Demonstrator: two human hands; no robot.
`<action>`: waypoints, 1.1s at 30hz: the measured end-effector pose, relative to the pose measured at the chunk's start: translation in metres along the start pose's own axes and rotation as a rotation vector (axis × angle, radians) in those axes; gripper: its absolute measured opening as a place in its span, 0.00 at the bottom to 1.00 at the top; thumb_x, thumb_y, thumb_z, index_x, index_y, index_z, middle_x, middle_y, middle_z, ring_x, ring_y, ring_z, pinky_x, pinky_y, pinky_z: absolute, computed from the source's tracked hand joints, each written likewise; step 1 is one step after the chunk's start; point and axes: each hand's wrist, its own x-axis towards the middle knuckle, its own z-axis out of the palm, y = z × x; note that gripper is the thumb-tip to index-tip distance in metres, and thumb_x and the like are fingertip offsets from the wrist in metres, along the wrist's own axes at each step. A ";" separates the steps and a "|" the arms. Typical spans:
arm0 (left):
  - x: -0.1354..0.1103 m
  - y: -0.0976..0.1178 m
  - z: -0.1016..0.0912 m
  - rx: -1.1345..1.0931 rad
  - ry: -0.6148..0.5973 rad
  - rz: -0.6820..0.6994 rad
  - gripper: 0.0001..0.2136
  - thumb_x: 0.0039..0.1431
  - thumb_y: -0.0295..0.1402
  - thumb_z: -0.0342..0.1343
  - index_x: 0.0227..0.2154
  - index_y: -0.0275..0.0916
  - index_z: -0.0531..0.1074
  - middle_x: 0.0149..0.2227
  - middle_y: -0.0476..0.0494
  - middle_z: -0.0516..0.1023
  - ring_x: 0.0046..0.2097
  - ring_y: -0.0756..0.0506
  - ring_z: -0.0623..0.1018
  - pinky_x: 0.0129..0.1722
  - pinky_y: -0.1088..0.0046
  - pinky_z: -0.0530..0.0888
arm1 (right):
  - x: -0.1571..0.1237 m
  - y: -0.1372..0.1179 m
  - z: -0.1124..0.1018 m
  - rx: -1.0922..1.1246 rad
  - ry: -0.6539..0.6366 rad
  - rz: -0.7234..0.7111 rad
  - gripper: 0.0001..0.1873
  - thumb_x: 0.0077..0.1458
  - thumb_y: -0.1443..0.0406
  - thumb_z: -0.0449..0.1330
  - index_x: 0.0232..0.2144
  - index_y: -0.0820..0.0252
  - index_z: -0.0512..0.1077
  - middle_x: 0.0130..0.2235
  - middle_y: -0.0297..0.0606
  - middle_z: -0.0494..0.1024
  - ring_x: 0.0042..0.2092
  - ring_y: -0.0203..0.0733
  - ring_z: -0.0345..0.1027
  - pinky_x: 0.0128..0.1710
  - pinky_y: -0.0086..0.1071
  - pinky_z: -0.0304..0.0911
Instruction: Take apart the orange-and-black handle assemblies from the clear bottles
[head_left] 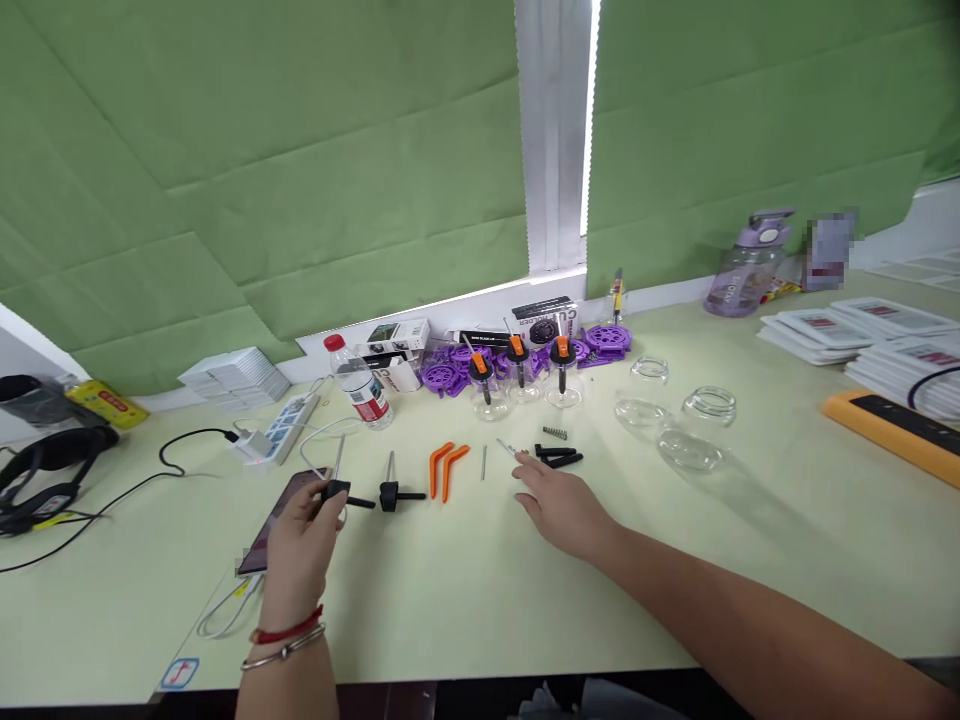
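My left hand (pixel 306 520) is closed around a black cap-like part (pixel 335 490) with a thin metal tube pointing up and a black stem pointing right. A similar black part (pixel 389 494) lies just right of it. My right hand (pixel 562 502) is stretched low over the table, thumb apart, fingertips at a small thin pale piece (pixel 511 448); whether they touch it I cannot tell. Between the hands lie two bent orange levers (pixel 444 470) and a thin metal pin (pixel 484 462). A spring (pixel 555 433) and black stick-like parts (pixel 559 456) lie beyond the right hand.
Glass vessels with black-and-orange tops (pixel 562 375) stand at the back, before purple parts (pixel 607 340) and boxes. Several clear glass pieces (pixel 690 450) lie right. Left are a water bottle (pixel 364 390), power strip (pixel 289 428), phone (pixel 262 545) and headphones (pixel 52 475).
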 end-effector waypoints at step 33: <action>0.023 0.111 0.171 0.486 -0.338 0.901 0.22 0.58 0.35 0.50 0.55 0.37 0.61 0.57 0.29 0.58 0.57 0.34 0.65 0.52 0.57 0.65 | 0.018 -0.007 0.017 -0.130 -0.102 -0.029 0.24 0.58 0.65 0.47 0.57 0.60 0.61 0.62 0.42 0.59 0.49 0.50 0.70 0.43 0.40 0.66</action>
